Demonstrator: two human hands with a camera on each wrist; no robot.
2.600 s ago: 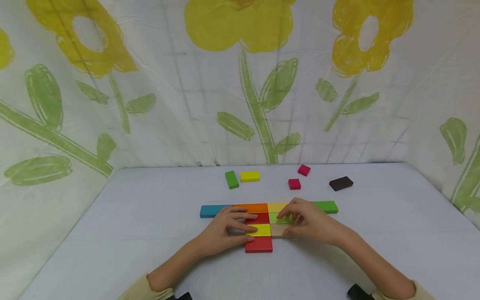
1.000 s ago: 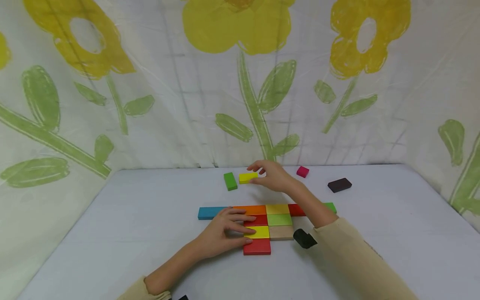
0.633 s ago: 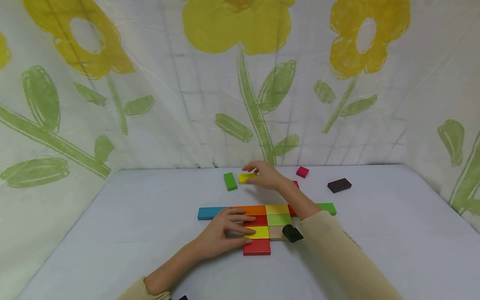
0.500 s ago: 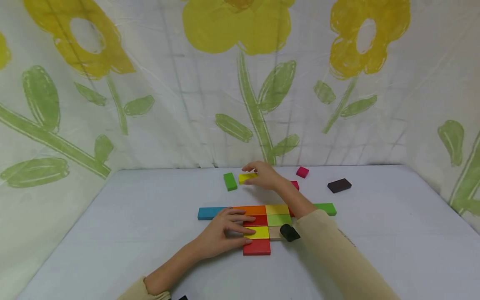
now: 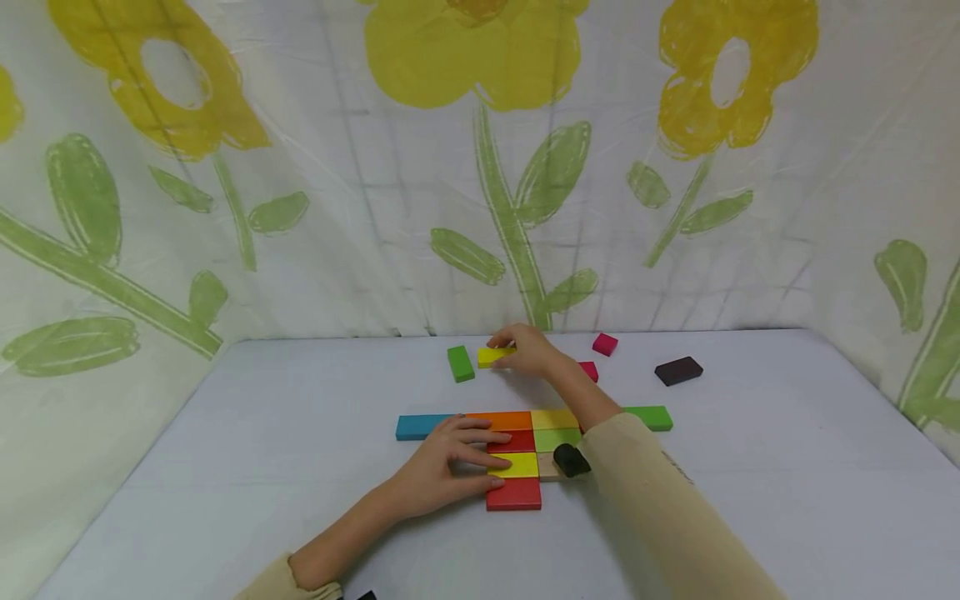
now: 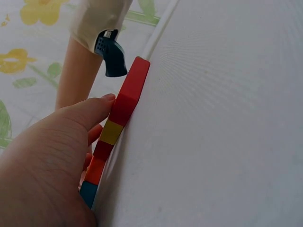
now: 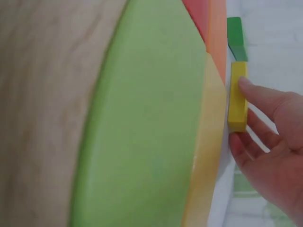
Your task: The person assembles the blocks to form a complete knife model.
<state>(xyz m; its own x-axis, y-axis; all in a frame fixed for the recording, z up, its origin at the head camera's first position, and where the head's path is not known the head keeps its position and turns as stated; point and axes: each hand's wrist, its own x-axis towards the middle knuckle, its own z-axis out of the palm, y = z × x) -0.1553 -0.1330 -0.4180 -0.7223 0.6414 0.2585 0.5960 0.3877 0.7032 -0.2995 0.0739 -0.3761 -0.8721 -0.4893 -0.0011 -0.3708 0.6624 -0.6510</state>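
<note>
My left hand (image 5: 438,467) rests with extended fingers on the left side of a flat arrangement of coloured blocks, touching the dark red block (image 5: 521,442), the yellow block (image 5: 522,467) and the front red block (image 5: 513,497). In the left wrist view the thumb (image 6: 102,106) lies along the red block's side. Farther back, my right hand (image 5: 531,354) pinches a loose yellow block (image 5: 489,358) lying on the table. The right wrist view shows the thumb (image 7: 253,92) on that yellow block (image 7: 238,106), with the other fingers at its far side.
The back row holds a blue block (image 5: 422,427), an orange block (image 5: 501,421) and a green block (image 5: 651,418), among others. Loose nearby are a green block (image 5: 461,364), two small pink-red blocks (image 5: 605,344) and a dark block (image 5: 678,371). The right sleeve (image 5: 652,492) covers part of the arrangement.
My right hand has left the arrangement's right side, reached back to the loose yellow block and closed its fingers on it. The left hand has stayed in place.
</note>
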